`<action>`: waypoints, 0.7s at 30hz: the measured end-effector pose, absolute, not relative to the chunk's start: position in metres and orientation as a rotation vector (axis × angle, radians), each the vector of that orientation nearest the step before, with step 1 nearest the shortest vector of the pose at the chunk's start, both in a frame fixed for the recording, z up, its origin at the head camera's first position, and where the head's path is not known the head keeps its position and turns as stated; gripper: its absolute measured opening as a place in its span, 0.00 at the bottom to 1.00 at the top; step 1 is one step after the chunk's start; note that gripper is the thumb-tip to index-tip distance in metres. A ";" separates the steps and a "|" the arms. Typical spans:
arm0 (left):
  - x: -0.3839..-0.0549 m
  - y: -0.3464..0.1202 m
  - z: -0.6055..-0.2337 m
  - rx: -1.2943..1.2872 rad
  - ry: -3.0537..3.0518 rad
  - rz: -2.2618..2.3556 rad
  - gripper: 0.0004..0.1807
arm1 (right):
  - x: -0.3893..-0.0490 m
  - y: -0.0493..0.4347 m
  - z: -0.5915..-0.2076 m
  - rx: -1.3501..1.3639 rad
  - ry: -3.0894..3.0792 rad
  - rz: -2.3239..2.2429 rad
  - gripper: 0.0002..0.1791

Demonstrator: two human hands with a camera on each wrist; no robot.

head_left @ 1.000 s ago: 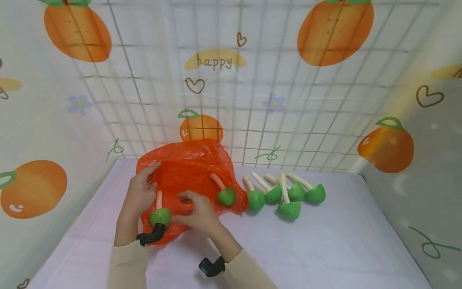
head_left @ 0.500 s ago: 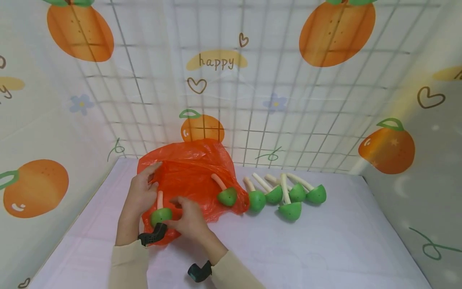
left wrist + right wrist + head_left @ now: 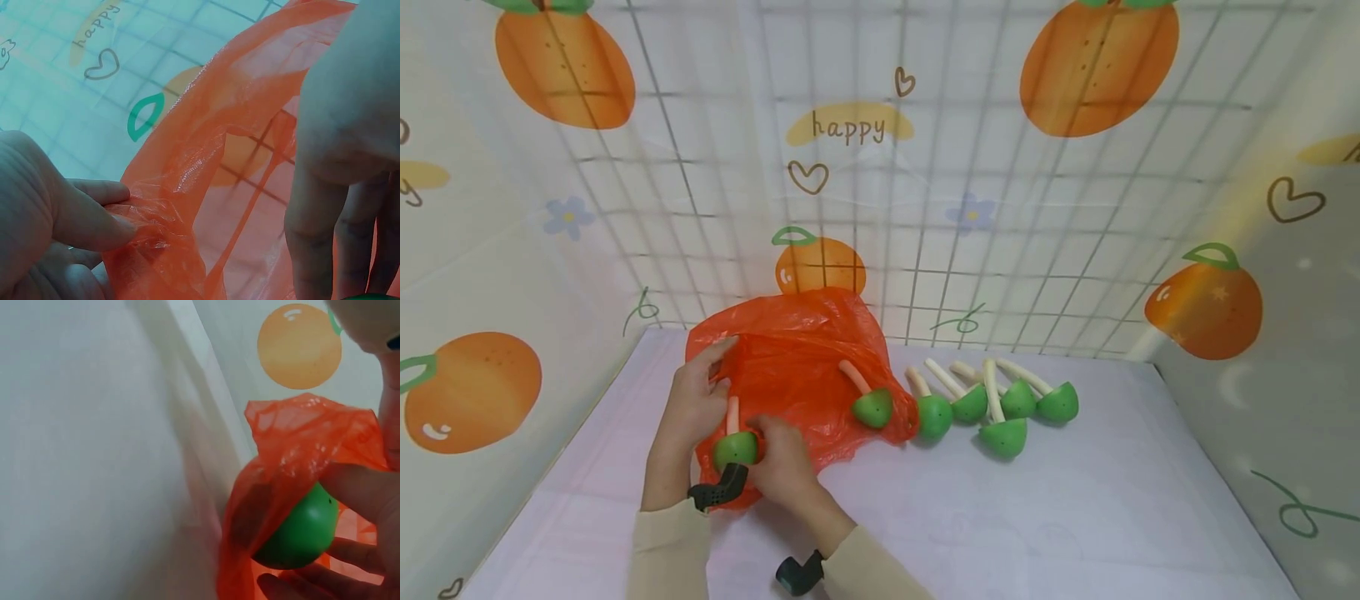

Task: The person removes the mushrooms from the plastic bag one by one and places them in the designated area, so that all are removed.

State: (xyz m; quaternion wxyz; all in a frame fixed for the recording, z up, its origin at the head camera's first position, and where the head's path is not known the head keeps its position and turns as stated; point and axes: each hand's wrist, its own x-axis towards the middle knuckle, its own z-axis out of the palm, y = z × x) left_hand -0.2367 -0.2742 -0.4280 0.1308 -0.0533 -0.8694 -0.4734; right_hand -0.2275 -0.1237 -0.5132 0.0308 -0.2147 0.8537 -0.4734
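A red plastic bag (image 3: 790,375) lies spread with its mouth toward me. My left hand (image 3: 688,408) pinches the bag's edge between thumb and fingers, plainest in the left wrist view. My right hand (image 3: 786,462) holds a green-capped toy mushroom (image 3: 735,450) at the bag's near left part, its pale stem pointing away from me. In the right wrist view, thumb and fingers curl round the green cap (image 3: 303,531), and red film covers part of it. A second toy mushroom (image 3: 872,408) lies at the bag's right side.
Several more green-capped toy mushrooms (image 3: 1002,437) lie in a loose group right of the bag, stems mostly pointing back. A white table (image 3: 1075,517) carries everything. Behind it stands a wire grid (image 3: 925,283) covered by a printed cloth; printed walls close both sides.
My right hand has moved left across the bag and closed its fingers on the toy mushroom at the near left. The left hand has kept its place on the bag's edge.
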 end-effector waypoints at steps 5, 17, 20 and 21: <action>-0.238 -0.275 -0.429 -0.146 -2.525 -1.365 0.33 | -0.227 -0.128 -0.517 -0.686 2.657 -1.489 0.32; -0.241 -0.275 -0.431 -0.141 -2.534 -1.379 0.34 | -0.225 -0.128 -0.519 -0.641 2.667 -1.546 0.26; -0.241 -0.276 -0.431 -0.148 -2.532 -1.368 0.34 | -0.223 -0.127 -0.516 -0.603 2.614 -1.561 0.26; -0.241 -0.277 -0.431 -0.152 -2.533 -1.366 0.34 | -0.223 -0.126 -0.514 -0.584 2.601 -1.558 0.27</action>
